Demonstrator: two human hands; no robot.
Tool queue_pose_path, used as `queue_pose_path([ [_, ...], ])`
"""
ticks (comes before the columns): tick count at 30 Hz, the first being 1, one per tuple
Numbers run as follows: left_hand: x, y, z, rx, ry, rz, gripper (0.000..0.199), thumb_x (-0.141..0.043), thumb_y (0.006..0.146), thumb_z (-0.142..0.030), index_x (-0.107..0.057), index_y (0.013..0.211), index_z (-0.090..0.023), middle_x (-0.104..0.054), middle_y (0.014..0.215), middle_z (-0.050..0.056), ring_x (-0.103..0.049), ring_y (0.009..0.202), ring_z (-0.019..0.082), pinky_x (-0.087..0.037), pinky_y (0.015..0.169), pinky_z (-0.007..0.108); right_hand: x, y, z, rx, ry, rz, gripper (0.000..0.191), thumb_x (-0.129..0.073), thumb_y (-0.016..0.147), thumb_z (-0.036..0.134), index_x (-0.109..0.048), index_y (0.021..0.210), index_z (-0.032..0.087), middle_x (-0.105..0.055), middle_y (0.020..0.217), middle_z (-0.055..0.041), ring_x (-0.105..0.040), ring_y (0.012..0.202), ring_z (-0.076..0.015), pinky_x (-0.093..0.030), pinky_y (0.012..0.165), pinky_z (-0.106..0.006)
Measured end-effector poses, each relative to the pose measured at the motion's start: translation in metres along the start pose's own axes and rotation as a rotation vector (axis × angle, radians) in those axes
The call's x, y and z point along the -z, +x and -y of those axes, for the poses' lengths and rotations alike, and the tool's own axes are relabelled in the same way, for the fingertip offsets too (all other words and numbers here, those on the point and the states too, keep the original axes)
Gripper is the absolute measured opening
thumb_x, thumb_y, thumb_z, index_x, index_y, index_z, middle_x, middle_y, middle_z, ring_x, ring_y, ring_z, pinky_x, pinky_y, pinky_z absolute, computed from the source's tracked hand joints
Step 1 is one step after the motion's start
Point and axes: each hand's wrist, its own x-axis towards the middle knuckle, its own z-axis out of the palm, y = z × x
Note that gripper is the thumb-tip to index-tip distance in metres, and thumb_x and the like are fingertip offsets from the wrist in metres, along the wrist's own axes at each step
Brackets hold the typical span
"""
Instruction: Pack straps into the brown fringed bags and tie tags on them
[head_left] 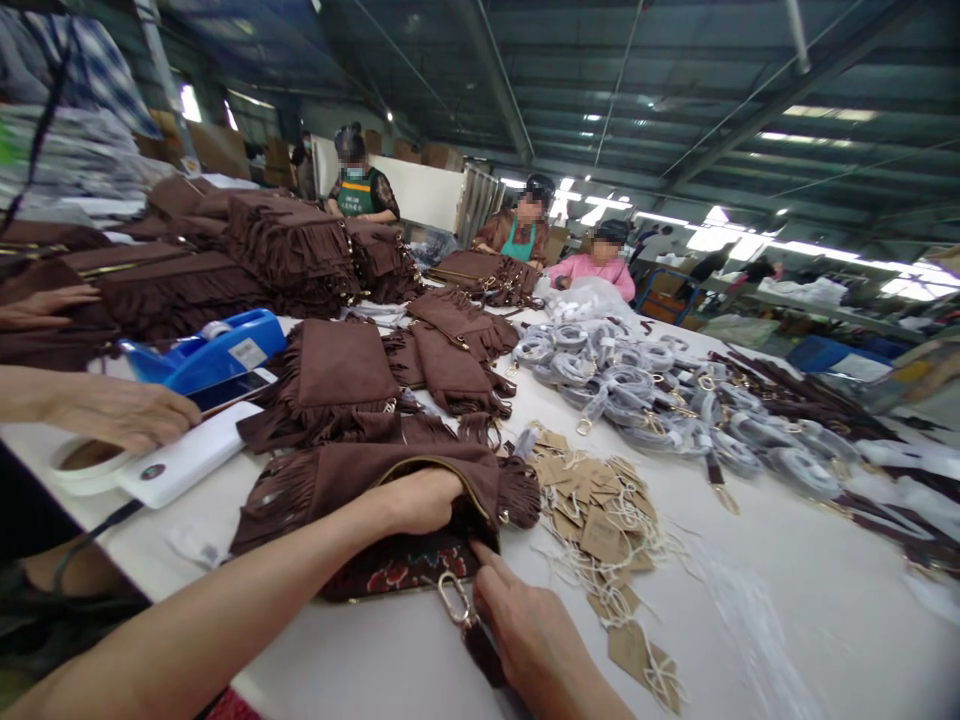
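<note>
A brown fringed bag (322,485) lies unzipped in front of me, its dark, red-patterned lining (409,570) showing. My left hand (424,500) reaches into the opening; its fingertips are hidden inside. My right hand (521,615) grips the bag's edge at the right end of the opening, thumb side towards the bag. Beside the right fingers lies a gold clasp (454,598) on a short brown strap (482,652), which runs partly under that hand; whether the hand holds it too, I cannot tell. Brown paper tags (600,530) with white strings lie to the right.
More fringed bags (345,360) lie behind, with a tall pile (289,245) further back. At left are a blue tape dispenser (214,350), a white device (191,455), a tape roll (90,465) and another person's hand (139,410). Wrapped straps (630,390) cover the right side.
</note>
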Motion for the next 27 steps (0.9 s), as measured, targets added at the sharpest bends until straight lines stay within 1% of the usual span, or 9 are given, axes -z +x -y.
queue_pose_path([
  [1,0.0,0.001,0.0,0.0,-0.015,-0.006,0.055,-0.048,0.08,0.0,-0.057,0.131,-0.017,-0.057,0.141,0.011,-0.052,0.131,0.025,-0.04,0.111,0.036,-0.001,0.0,-0.001,-0.01,0.021,-0.019,0.027,-0.046,0.082,0.001,-0.06,0.097,0.019,-0.045,0.151,-0.0097,-0.075,0.079,-0.0221,-0.047,0.057,-0.028],
  [3,-0.001,-0.001,-0.002,0.001,-0.039,-0.022,0.053,-0.049,0.079,-0.001,-0.059,0.129,-0.018,-0.058,0.14,0.01,-0.054,0.129,0.025,-0.041,0.11,0.036,-0.002,0.001,-0.002,-0.03,0.101,-0.07,0.025,-0.043,0.087,0.004,-0.059,0.098,0.019,-0.058,0.141,-0.0103,-0.074,0.082,-0.0215,-0.047,0.061,-0.027],
  [6,-0.005,-0.007,-0.006,0.014,-0.066,-0.032,0.04,-0.049,0.081,-0.005,-0.066,0.116,-0.016,-0.066,0.128,0.012,-0.063,0.116,0.028,-0.048,0.102,0.038,0.002,0.001,-0.004,-0.041,0.247,-0.096,0.025,-0.04,0.091,0.007,-0.057,0.104,0.02,-0.074,0.107,-0.0076,-0.073,0.086,-0.0209,-0.046,0.066,-0.025],
  [8,-0.006,-0.01,-0.007,0.021,-0.08,-0.026,0.037,-0.048,0.081,-0.006,-0.068,0.111,-0.015,-0.07,0.121,0.012,-0.066,0.11,0.029,-0.05,0.098,0.039,0.003,0.001,-0.005,-0.04,0.288,-0.091,0.027,-0.04,0.091,0.007,-0.056,0.107,0.02,-0.074,0.098,-0.0061,-0.072,0.085,-0.0203,-0.045,0.066,-0.024],
  [12,-0.006,-0.007,-0.001,0.027,-0.113,-0.055,0.055,-0.043,0.076,0.003,-0.061,0.124,-0.017,-0.062,0.134,0.01,-0.055,0.126,0.025,-0.04,0.11,0.037,-0.004,0.0,-0.006,-0.043,0.265,-0.134,0.031,-0.04,0.089,0.007,-0.056,0.111,0.022,-0.073,0.106,-0.007,-0.071,0.082,-0.0182,-0.044,0.066,-0.023],
  [15,-0.007,-0.003,0.004,0.025,-0.162,-0.06,0.057,-0.044,0.078,-0.001,-0.059,0.129,-0.021,-0.064,0.133,0.007,-0.056,0.125,0.024,-0.041,0.109,0.036,-0.009,0.0,-0.005,-0.053,0.282,-0.165,0.028,-0.039,0.09,0.009,-0.057,0.106,0.022,-0.073,0.105,-0.0077,-0.07,0.082,-0.0184,-0.043,0.066,-0.023],
  [20,-0.012,0.002,0.008,0.039,-0.243,-0.065,0.054,-0.048,0.08,-0.007,-0.06,0.13,-0.022,-0.064,0.134,0.006,-0.056,0.125,0.025,-0.043,0.107,0.038,0.011,0.009,0.0,-0.143,0.355,-0.22,0.025,-0.034,0.095,0.017,-0.053,0.079,0.022,-0.068,0.07,-0.0037,-0.064,0.064,-0.0184,-0.035,0.058,-0.026],
  [24,-0.018,0.006,0.012,0.063,-0.281,-0.076,0.051,-0.047,0.08,-0.008,-0.062,0.128,-0.02,-0.064,0.133,0.007,-0.058,0.123,0.027,-0.043,0.107,0.04,0.027,0.022,0.001,-0.277,0.288,-0.239,0.022,-0.039,0.09,0.016,-0.05,0.072,0.022,-0.064,0.063,-0.0033,-0.061,0.06,-0.0194,-0.028,0.054,-0.028],
  [27,-0.022,0.008,0.018,0.068,-0.308,-0.082,0.054,-0.047,0.08,-0.009,-0.059,0.132,-0.02,-0.065,0.131,0.008,-0.058,0.122,0.028,-0.044,0.107,0.042,0.028,0.024,0.0,-0.291,0.266,-0.278,0.022,-0.04,0.089,0.016,-0.047,0.07,0.023,-0.062,0.06,-0.0018,-0.059,0.056,-0.0186,-0.025,0.053,-0.028],
])
